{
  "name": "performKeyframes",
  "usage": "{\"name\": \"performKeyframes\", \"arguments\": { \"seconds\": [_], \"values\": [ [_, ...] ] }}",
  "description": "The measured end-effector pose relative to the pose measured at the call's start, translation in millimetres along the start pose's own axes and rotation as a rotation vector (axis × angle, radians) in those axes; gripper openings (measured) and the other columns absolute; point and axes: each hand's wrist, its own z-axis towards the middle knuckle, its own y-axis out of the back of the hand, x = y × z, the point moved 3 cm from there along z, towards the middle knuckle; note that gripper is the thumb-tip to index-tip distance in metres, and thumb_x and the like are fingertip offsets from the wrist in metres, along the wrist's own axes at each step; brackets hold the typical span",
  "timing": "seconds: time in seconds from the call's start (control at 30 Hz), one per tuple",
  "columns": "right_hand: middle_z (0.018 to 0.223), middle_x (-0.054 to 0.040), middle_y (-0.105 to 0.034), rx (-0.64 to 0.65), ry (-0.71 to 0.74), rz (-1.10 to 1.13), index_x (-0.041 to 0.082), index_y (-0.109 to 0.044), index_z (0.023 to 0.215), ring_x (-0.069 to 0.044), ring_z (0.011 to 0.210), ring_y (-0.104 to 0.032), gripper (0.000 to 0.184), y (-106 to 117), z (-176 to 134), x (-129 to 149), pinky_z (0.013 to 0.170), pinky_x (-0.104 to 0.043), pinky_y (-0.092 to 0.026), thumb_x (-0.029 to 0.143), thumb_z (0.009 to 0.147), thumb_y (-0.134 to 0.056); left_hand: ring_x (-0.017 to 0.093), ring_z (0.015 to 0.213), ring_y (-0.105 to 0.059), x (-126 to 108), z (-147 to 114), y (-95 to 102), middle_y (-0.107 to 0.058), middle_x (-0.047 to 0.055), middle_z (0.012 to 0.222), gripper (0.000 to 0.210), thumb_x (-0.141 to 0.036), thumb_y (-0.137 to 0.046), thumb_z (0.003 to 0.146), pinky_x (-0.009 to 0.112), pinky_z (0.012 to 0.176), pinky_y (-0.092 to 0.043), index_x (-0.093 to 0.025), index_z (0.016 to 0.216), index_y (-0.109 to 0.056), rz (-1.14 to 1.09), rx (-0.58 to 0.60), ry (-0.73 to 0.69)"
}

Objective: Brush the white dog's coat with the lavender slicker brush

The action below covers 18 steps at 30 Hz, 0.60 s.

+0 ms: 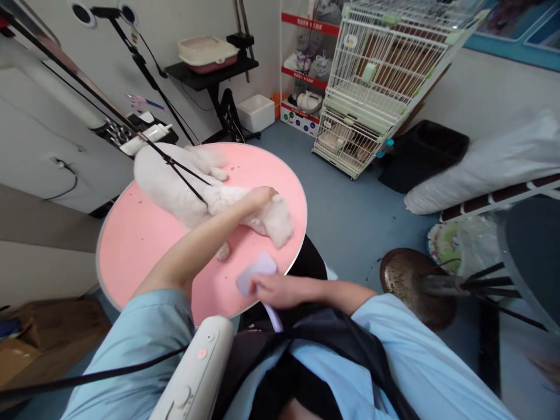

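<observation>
Think of the round pink table [144,262] as a clock, with 12 at the far side. The white dog [155,178] is up on it. Its back end is near 11 and its fluffy front end is near 3. I can't tell if it is lying down or standing. A thin black cord [168,160] comes down from the upper left and meets the dog's back.

The left hand [262,198] is near 2, with its fingers curled over the fur at the dog's front end. It looks like a hold, but I can't tell how tight it is. The right hand [280,290] is near 4, wrapped around a light purple brush [256,271]. The brush looks blurry, and it is close to the fur but not touching it.

So this looks like the brushing part, at a spot where the brush is off the fur. For the next stroke, I think the left hand has to keep the dog steady. The right hand would need to lift the brush a little toward 3 and lay it softly on the fluff. If the dog wiggles, the brush could scratch it.
</observation>
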Motion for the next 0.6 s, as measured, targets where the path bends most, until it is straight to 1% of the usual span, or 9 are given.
{"name": "performKeyframes", "arguments": {
  "seconds": [0.07,0.13,0.2,0.27,0.3,0.37,0.43,0.53,0.6],
  "values": [
    [0.095,-0.0034,-0.066,-0.256,-0.035,-0.051,0.019,-0.057,0.11,-0.016,0.086,-0.06,0.028,16,15,-2,0.08,-0.027,-0.047,0.013,0.087,-0.041,0.025,0.081,-0.065,-3,1,-0.8,-0.072,0.01,0.08,0.017,-0.02,-0.061,0.067,0.026,0.071,-0.041,-0.015,0.079,-0.072,0.154,0.04,-0.02],
    [0.097,-0.0052,-0.066,-0.35,-0.132,-0.104,0.019,-0.056,0.112,-0.018,0.088,-0.06,0.029,18,26,-8,0.081,-0.029,-0.046,0.012,0.088,-0.041,0.023,0.078,-0.065,-6,0,-1.1,-0.073,0.011,0.085,0.021,-0.022,-0.058,0.072,0.026,0.07,-0.041,-0.015,0.084,-0.074,0.283,0.054,-0.079],
    [0.092,-0.0047,-0.066,-0.175,-0.178,-0.113,0.019,-0.058,0.105,-0.018,0.082,-0.06,0.024,5,30,-13,0.075,-0.029,-0.047,0.015,0.086,-0.044,0.022,0.077,-0.065,-6,0,-0.5,-0.074,0.012,0.088,0.024,-0.025,-0.054,0.077,0.026,0.07,-0.042,-0.016,0.087,-0.074,0.292,0.043,-0.104],
    [0.087,-0.0023,-0.065,0.001,-0.127,-0.073,0.02,-0.058,0.102,-0.017,0.077,-0.058,0.02,-8,28,-12,0.071,-0.027,-0.046,0.018,0.085,-0.047,0.022,0.078,-0.065,-3,-1,-0.1,-0.074,0.011,0.089,0.026,-0.023,-0.054,0.077,0.026,0.071,-0.042,-0.015,0.091,-0.074,0.28,0.043,-0.104],
    [0.087,-0.0013,-0.064,0.005,-0.086,-0.052,0.02,-0.057,0.103,-0.016,0.077,-0.058,0.02,-8,27,-11,0.071,-0.026,-0.046,0.019,0.086,-0.046,0.023,0.08,-0.065,-1,-1,0.0,-0.074,0.011,0.089,0.027,-0.02,-0.055,0.075,0.026,0.071,-0.042,-0.015,0.093,-0.074,0.279,0.046,-0.094],
    [0.089,-0.0011,-0.063,-0.154,-0.047,-0.038,0.021,-0.056,0.107,-0.016,0.081,-0.057,0.024,1,26,-9,0.076,-0.027,-0.046,0.017,0.088,-0.043,0.023,0.082,-0.066,1,-4,0.0,-0.074,0.011,0.091,0.028,-0.018,-0.055,0.074,0.026,0.072,-0.042,-0.014,0.096,-0.074,0.284,0.033,-0.072],
    [0.089,-0.0021,-0.062,-0.29,-0.098,-0.049,0.019,-0.055,0.107,-0.017,0.084,-0.057,0.024,11,24,-12,0.078,-0.028,-0.044,0.014,0.087,-0.042,0.024,0.085,-0.066,3,-7,0.1,-0.073,0.012,0.093,0.025,-0.018,-0.054,0.077,0.027,0.075,-0.044,-0.014,0.093,-0.073,0.28,-0.006,-0.066],
    [0.084,-0.0014,-0.059,-0.152,-0.183,-0.026,0.019,-0.056,0.102,-0.016,0.079,-0.055,0.02,8,20,-17,0.074,-0.028,-0.043,0.015,0.085,-0.046,0.023,0.09,-0.065,6,-14,-0.4,-0.071,0.011,0.099,0.021,-0.018,-0.054,0.077,0.028,0.082,-0.045,-0.016,0.089,-0.071,0.239,-0.05,-0.106],
    [0.084,-0.0003,-0.058,-0.079,-0.136,0.026,0.02,-0.055,0.102,-0.015,0.077,-0.054,0.019,6,17,-16,0.074,-0.028,-0.043,0.018,0.086,-0.046,0.022,0.091,-0.064,7,-19,0.2,-0.07,0.009,0.098,0.019,-0.018,-0.055,0.076,0.029,0.087,-0.046,-0.017,0.087,-0.07,0.14,-0.073,-0.149]
  ]
}}
